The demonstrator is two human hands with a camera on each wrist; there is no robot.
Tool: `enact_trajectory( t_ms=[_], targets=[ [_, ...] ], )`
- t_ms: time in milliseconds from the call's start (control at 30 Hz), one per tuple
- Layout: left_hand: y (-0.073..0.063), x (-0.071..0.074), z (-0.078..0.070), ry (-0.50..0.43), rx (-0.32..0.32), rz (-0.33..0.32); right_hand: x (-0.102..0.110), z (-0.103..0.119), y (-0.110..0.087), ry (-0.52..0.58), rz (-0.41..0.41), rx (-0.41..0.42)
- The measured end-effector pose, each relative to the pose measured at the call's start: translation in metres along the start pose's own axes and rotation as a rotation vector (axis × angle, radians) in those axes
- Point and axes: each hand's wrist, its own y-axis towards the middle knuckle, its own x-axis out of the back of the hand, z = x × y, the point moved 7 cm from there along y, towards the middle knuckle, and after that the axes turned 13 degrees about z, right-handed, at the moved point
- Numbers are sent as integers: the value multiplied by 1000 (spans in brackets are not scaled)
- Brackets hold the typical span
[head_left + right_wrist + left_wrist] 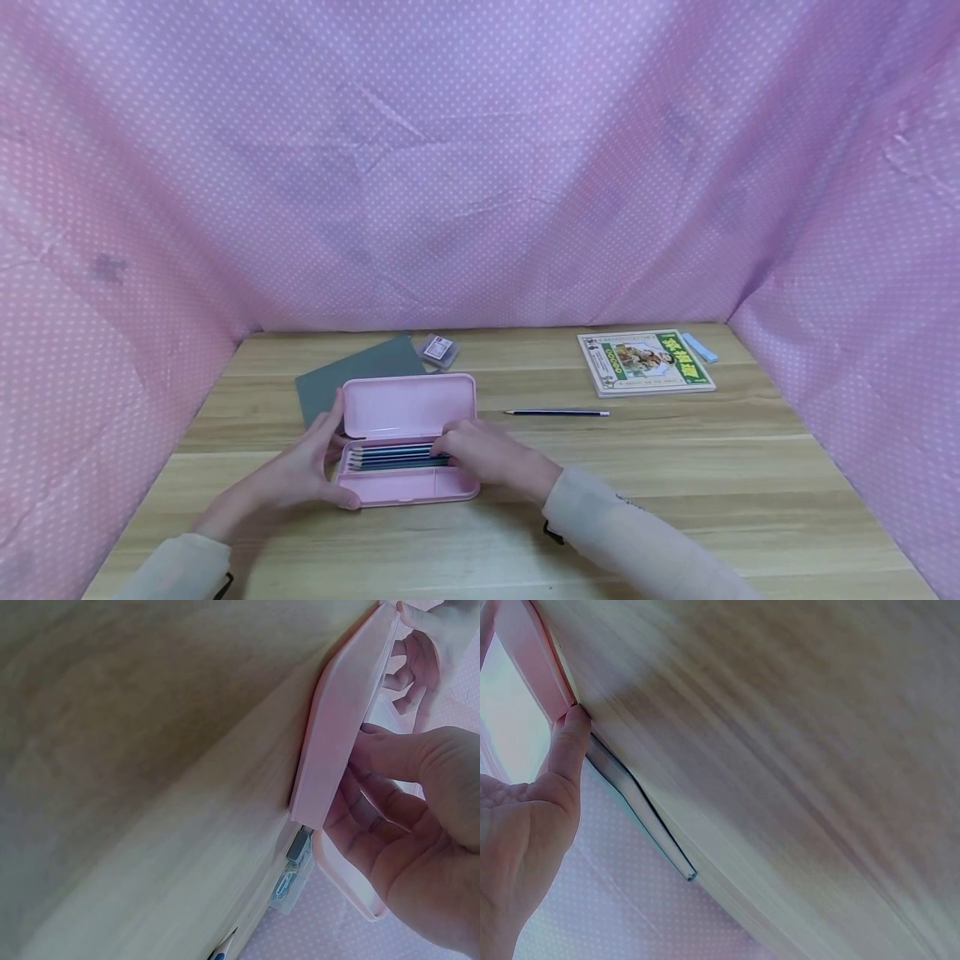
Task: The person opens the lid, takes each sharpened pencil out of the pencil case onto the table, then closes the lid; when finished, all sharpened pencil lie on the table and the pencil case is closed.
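Observation:
A pink pencil case point(408, 406) stands with its lid raised on the wooden table. Several dark pencils point(390, 457) lie side by side in its rear compartment, tips to the left. My left hand point(307, 471) grips the case's left end, thumb at the front corner and fingers up by the lid. My right hand point(483, 452) reaches into the right end, fingers bent over the pencils' rear ends. In the right wrist view, the wall of the case hides those fingertips; I cannot tell whether they pinch a pencil. A single pencil point(557, 412) lies on the table right of the case.
Behind the case lie a grey-green book point(360, 372) and a small clear box point(438, 351). At the back right is an illustrated book point(647, 363) with a light blue strip point(700, 347) beside it. Pink dotted cloth point(480, 183) encloses the table point(712, 492) at the back and sides.

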Motion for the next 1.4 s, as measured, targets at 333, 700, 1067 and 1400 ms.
enact_trajectory(
  t_ms=[333,700,1067,1400],
  targets=[
    [0,-1,1,-12,14,7,0,1,0,-6,-1,-6],
    [-1,-2,0,1,3,6,-1,-2,-4,78,-1,-16],
    [-1,0,0,11,7,-3,29,-5,-27,96,-84,47],
    [0,0,2,20,10,-4,64,-42,-77,159,-207,73]
  ],
)
